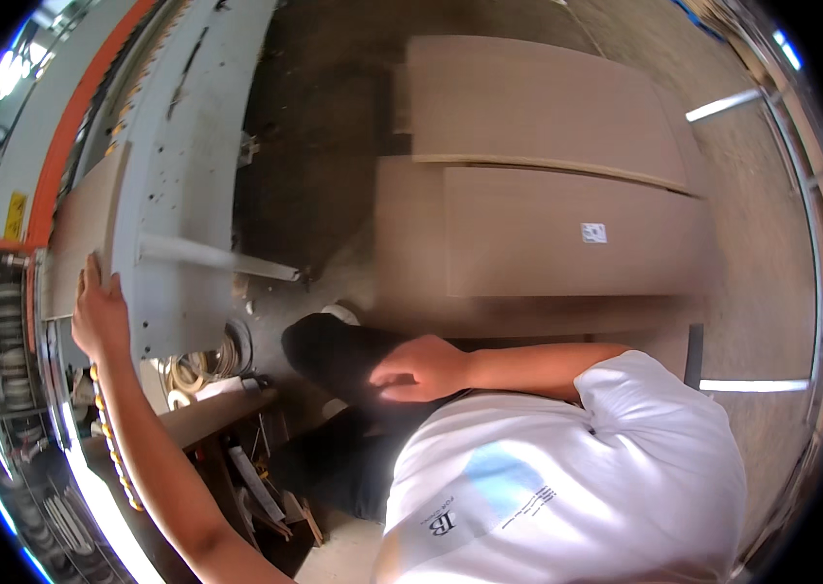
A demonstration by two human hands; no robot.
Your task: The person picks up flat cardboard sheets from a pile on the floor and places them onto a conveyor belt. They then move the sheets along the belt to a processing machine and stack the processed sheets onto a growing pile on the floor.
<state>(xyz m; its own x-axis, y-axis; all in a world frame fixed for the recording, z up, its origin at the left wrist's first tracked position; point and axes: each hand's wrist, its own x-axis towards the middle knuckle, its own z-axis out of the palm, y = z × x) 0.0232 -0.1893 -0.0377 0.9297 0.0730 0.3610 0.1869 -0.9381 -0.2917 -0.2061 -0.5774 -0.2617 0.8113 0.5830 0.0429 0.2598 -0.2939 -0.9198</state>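
Observation:
My left hand lies on the near end of a light wood-toned panel, its fingers stretched forward over the surface and the thumb by the panel's edge. That panel sits on the left against a long grey machine with an orange strip. My right hand hangs in front of my body above my dark trousers, loosely curled and slightly blurred. A gap shows between its thumb and fingers, and nothing is visible in it.
Large brown panels are stacked to the right, the nearer one bearing a small white label. A pale support arm juts from the machine. Coiled material and a wooden shelf stand near my legs.

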